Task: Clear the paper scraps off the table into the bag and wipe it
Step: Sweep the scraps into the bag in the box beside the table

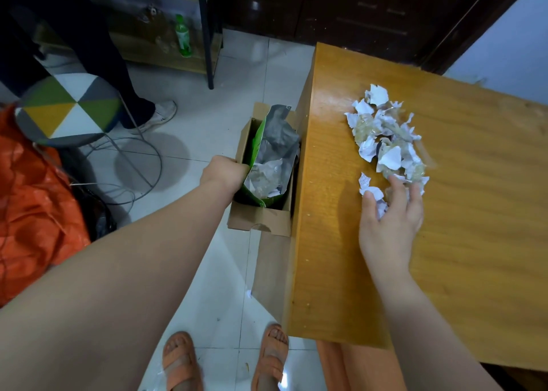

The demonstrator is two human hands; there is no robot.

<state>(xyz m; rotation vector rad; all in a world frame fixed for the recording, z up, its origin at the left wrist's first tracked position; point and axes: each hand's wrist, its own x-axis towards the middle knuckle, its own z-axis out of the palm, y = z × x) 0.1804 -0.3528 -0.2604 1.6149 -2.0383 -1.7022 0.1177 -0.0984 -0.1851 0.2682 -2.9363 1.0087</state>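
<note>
A pile of torn white paper scraps [385, 132], mixed with clear crumpled bits, lies on the wooden table [474, 213]. My right hand [390, 221] rests on the table at the near end of the pile, fingers curled over a few scraps. A green bag with a silver lining [271, 156] stands open in a cardboard box [261, 218] on the floor against the table's left side; scraps lie inside it. My left hand [224, 173] grips the bag's left edge and holds it open.
A stool with a triangle-patterned seat [68, 112] stands at left, cables under it. An orange sack [32, 213] lies at far left. Another person's leg and shoe [154, 115] are by the stool. A shelf with a green bottle [183, 36] stands behind.
</note>
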